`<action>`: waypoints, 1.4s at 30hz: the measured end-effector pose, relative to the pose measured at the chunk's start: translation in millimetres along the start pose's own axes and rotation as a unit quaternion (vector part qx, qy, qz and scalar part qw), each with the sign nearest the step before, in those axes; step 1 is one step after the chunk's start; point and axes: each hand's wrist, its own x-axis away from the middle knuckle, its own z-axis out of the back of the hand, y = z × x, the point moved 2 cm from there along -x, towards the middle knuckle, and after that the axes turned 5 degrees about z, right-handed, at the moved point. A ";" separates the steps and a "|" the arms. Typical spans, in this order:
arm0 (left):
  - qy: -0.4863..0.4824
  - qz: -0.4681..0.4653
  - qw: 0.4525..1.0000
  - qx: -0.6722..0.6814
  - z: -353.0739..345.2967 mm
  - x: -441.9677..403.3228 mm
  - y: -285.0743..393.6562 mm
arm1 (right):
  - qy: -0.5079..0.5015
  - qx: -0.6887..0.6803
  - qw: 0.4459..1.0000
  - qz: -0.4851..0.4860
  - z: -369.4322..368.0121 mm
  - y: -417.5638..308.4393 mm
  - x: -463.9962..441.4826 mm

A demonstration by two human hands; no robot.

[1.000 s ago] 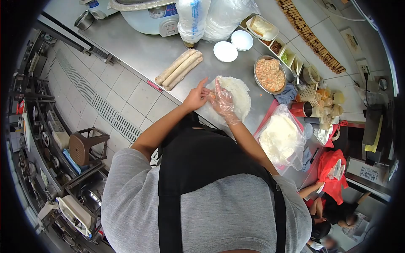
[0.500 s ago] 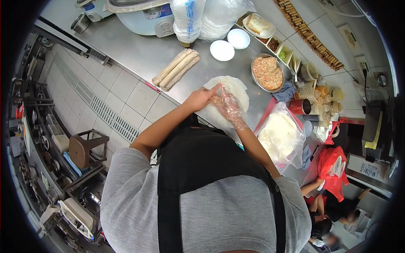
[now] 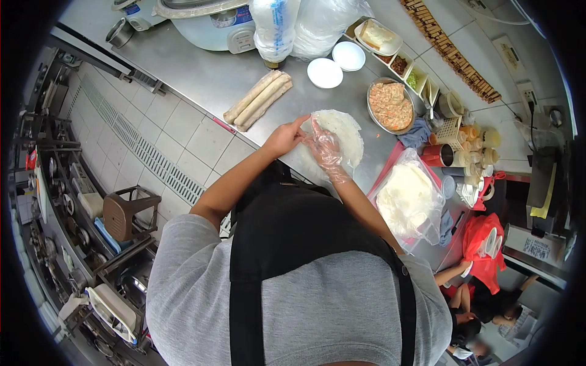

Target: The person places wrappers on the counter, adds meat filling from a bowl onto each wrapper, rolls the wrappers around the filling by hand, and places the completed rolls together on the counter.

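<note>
A thin round white wrapper [image 3: 349,135] lies on the steel counter in front of me, its near-left edge under my hands. My bare left hand [image 3: 284,138] is closed on that edge, its index finger reaching along it. My right hand [image 3: 326,149], in a clear plastic glove, bends over the same edge with fingertips pressed on it close to the left hand. The filling beneath my fingers is hidden now. Two long pale rolls [image 3: 259,100] rest side by side to the left. A metal bowl of orange-flecked filling [image 3: 391,107] stands to the right.
Stacked white sheets in a plastic bag [image 3: 406,198] lie on the right. Two small white dishes [image 3: 325,73], plastic bag rolls [image 3: 274,30] and a large cooker [image 3: 210,30] stand at the back. Jars [image 3: 473,146] line the wall. Other people work at lower right.
Both hands have shifted slightly toward the wrapper's left edge. The filling visible between them before is now covered. The whole scene has moved a little to the right.
</note>
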 end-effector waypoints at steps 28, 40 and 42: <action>-0.072 -0.077 0.992 -0.067 3.4 -8.6 12.4 | -0.131 -0.146 0.970 -0.142 31.7 31.8 39.8; -0.014 -0.065 0.998 0.009 10.9 -6.3 6.9 | -0.103 -0.205 0.955 -0.188 17.0 13.7 2.8; 0.001 -0.083 0.996 0.036 7.9 -4.2 4.8 | -0.014 -0.113 0.990 -0.086 15.3 6.7 4.1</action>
